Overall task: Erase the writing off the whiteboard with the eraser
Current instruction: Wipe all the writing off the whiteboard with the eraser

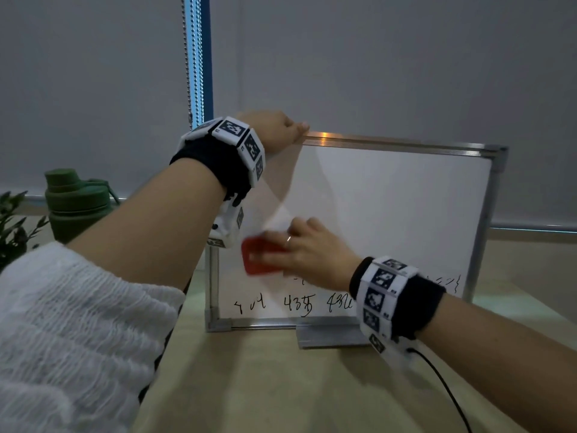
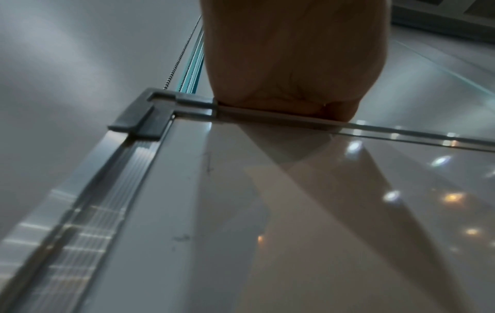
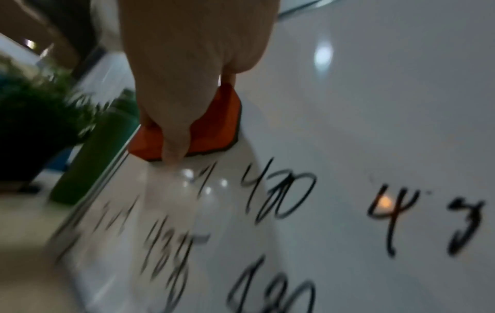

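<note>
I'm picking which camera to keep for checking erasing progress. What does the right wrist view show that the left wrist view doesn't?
Only the right wrist view shows the red eraser in the right hand, pressed to the board, the black writing below it, and a green bottle beside a plant.

Only the left wrist view shows the left hand with its grip on the top frame rail, near the grey corner piece.

Both show the glossy whiteboard surface with reflected lights.
</note>
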Demonstrator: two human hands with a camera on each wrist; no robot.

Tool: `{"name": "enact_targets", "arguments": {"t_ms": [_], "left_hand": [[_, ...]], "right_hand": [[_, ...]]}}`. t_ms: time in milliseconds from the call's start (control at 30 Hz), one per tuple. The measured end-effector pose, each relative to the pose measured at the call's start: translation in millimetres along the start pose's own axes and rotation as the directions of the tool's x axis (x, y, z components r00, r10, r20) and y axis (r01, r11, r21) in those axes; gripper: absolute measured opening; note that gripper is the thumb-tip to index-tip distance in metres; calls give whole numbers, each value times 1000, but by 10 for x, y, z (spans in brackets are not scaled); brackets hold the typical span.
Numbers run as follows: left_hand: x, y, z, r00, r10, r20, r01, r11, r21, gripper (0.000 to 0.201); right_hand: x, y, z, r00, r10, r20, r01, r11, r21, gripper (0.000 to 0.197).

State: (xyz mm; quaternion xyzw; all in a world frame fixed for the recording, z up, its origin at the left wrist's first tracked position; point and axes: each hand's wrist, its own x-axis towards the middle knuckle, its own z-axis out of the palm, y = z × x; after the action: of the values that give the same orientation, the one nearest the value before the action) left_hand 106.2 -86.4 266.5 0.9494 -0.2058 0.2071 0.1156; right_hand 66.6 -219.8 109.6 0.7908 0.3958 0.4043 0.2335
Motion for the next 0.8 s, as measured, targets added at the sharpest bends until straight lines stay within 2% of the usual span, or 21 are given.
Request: {"name": "enact_targets", "arguments": {"t_ms": [33,67,133,167,200,233,300,333,400,467,533,567,600,633,667,700,733,800], "left_hand": [[4,3,-9,1000,-2,1,2,1000,-3,54],[10,1,-13,1000,-5,5,5,1000,-7,54],[13,0,-13,1000,-9,17,9,1000,-14,54],[15,6,-5,1000,-10,18,11,1000,-15,55],[24,9,2,1000,-11,15,11,1000,-13,55],[34,12,12,1000,-10,13,10,1000,-11,55],[49,-1,31,1000,-9,4,9,1000,-10,54],[54,-9,37,1000,-11,-4,11,1000,-9,54],[47,-19,33,1000,-13,-21,13,1000,-7,55],[28,-10,22,1000,-9,-30,9,1000,-1,55],[19,13,16,1000,-2,-29,2,1000,-3,56],[21,12,16,1000,-4,-26,3,1000,-8,56],[28,7,17,1000,-5,-26,5,1000,-13,56],[32,0,23,1000,-8,-28,7,1000,-16,56],[34,-7,32,999,-10,-32,10,1000,-19,55],[43,-16,41,999,-12,-34,11,1000,-23,55],[50,-20,46,999,-10,-35,9,1000,-27,55],[45,-25,44,999,-2,-36,2,1000,-23,55]], "right_hand": [[6,143,-50,987,135,-88,-132,990,44,51],[-1,257,-102,939,307,-156,-292,950,112,49],[-25,326,-149,787,580,-211,-543,813,208,52],[-20,273,-124,745,632,-213,-593,774,222,53],[-3,167,-78,748,630,-207,-590,775,225,53],[18,19,-11,797,572,-194,-532,817,223,50],[21,-323,188,942,303,-143,-279,945,170,45],[-1,-476,277,985,142,-101,-128,983,132,47],[-47,-651,367,996,-85,-12,85,990,110,46],[-9,-625,324,976,-217,8,214,969,120,42],[125,-465,196,970,-243,5,241,965,104,50],[202,-359,135,986,-168,-12,168,980,103,57],[266,-275,82,999,-25,-36,29,993,117,60],[302,-247,46,991,127,-53,-118,982,151,59],[298,-278,42,972,226,-65,-211,961,176,58],[251,-353,74,967,244,-68,-228,956,188,57],[169,-443,133,982,185,-51,-172,967,190,52],[-42,-580,273,999,-47,-6,47,987,153,37]]}}
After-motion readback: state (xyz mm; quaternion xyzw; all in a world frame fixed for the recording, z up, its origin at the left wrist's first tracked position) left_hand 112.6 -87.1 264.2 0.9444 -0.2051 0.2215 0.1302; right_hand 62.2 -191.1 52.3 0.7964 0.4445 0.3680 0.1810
